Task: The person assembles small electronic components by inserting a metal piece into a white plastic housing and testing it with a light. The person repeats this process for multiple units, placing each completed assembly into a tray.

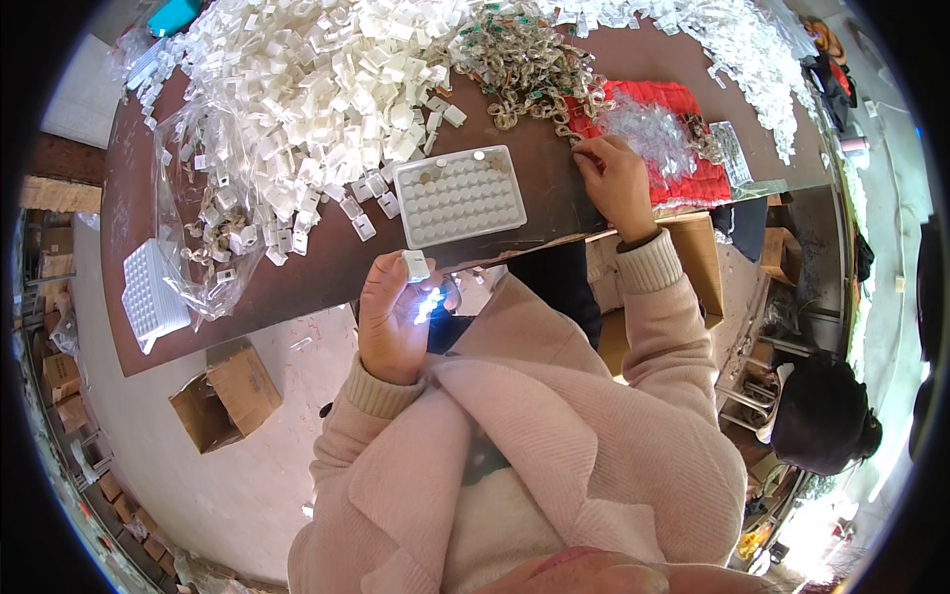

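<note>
My left hand (389, 322) is closed on a small white plastic casing (416, 265) at the table's front edge. A bright blue-white light (427, 305) glows by its fingers; its source is hard to make out. My right hand (621, 186) pinches at the near end of a tangle of small wired parts (534, 64), beside a red padded cloth (683, 99). Whatever lies between those fingertips is too small to name. Between my hands is a white tray with round pockets (463, 238), a few discs in its far row. Behind it spreads a large heap of white casings (317, 84).
Thin clear plastic pieces (653, 141) lie on the red cloth. More clear pieces (737, 40) cover the far right. A clear bag (223, 282) and stacked white trays (153, 295) sit at left. An open cardboard box (237, 391) stands below; a person's dark-haired head (821, 421) shows at right.
</note>
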The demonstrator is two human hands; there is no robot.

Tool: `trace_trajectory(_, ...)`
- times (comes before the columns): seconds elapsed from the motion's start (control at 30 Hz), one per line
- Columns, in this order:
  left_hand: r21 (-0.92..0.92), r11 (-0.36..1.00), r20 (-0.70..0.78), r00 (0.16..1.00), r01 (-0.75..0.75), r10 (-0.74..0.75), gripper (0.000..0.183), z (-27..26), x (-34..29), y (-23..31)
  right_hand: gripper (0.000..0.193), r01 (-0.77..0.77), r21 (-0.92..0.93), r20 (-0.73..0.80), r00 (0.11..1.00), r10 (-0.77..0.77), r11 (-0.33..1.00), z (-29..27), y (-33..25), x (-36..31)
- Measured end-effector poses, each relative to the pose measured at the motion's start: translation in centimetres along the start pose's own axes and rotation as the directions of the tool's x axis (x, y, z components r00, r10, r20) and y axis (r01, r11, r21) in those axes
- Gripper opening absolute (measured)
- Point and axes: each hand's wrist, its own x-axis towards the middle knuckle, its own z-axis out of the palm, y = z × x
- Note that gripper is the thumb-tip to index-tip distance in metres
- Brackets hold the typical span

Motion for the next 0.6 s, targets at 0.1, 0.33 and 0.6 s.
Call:
trace_trajectory(0.1, -0.017, 1.000, 0.034, 0.999, 0.018, -0.017, 0.016, 0.0, 0.1, 0.1, 0.012, -0.156, 0.142, -0.047, 0.985, 0.164, 0.977, -0.6, 0.1, 0.0)
trace_trajectory(0.33, 0.014, 1.000, 0.053, 0.999, 0.012, -0.013, 0.015, 0.2, 0.2, 0.0, 0.025, -0.245, -0.088, -0.120, 0.965, 0.234, 0.966, 0.0, 1.3, 3.3)
trace_trajectory(0.6, 0.000, 1.000, -0.007, 1.000, -0.017, 0.017, 0.016, -0.5, -0.2, 0.6, 0.016, -0.172, 0.062, -0.137, 0.974, 0.179, 0.983, -3.4, 2.3, 2.5)
